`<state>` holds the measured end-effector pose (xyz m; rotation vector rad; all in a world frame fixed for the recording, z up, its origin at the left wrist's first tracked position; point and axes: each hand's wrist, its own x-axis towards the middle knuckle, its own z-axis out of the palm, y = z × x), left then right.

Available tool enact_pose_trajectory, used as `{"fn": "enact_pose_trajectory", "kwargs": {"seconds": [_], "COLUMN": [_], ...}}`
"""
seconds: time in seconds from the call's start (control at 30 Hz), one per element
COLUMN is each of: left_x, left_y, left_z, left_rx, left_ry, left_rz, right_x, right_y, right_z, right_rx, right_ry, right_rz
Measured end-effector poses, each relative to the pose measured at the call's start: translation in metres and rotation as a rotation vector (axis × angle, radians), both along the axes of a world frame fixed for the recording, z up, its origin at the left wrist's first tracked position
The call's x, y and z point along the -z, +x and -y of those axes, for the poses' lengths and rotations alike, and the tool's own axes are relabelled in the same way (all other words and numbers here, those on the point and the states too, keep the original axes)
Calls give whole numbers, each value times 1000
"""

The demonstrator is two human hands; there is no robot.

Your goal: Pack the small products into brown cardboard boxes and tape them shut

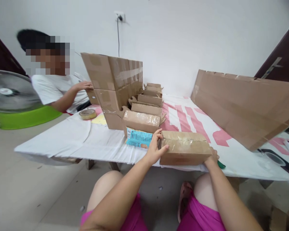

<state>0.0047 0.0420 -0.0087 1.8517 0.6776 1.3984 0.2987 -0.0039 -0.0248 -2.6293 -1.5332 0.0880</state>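
A taped cardboard box (185,147) lies at the table's near edge, clear tape running along its top seam. My left hand (156,148) grips its left end, thumb at the top corner and fingers at the end face. Around the right end is my right hand (211,157), its fingers partly hidden by the box. A green object (221,164), partly covered, shows just beside the right hand. Left of my left hand, a blue snack packet (138,138) leans against a row of open-flapped cardboard boxes (142,118).
Stacked taped boxes (106,72) stand at the left, with a tape roll (88,114) nearby. Beyond them a person (60,93) touches a box. A large cardboard sheet (243,106) stands right, behind a black-handled object (276,160). A fan (12,91) is far left.
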Motion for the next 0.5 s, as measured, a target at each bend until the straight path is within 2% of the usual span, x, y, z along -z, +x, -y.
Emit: {"fn": "enact_pose_trajectory", "kwargs": {"seconds": [0.07, 0.17, 0.33, 0.43, 0.5], "left_x": [0, -3, -7, -5, -4], "left_y": [1, 1, 2, 4, 5], "left_z": [-3, -6, -6, -7, -7], "left_rx": [-12, -9, 28, 17, 1], "left_ry": [-31, -78, -95, -90, -83], "left_rz": [-18, -31, -22, -25, -27], "right_x": [2, 4, -2, -19, -40], "right_y": [0, 4, 30, 48, 53], "right_z": [2, 3, 6, 8, 7], "right_rx": [38, 18, -10, 11, 42], "right_ry": [4, 8, -14, 22, 88], "right_rz": [21, 29, 53, 78, 114]}}
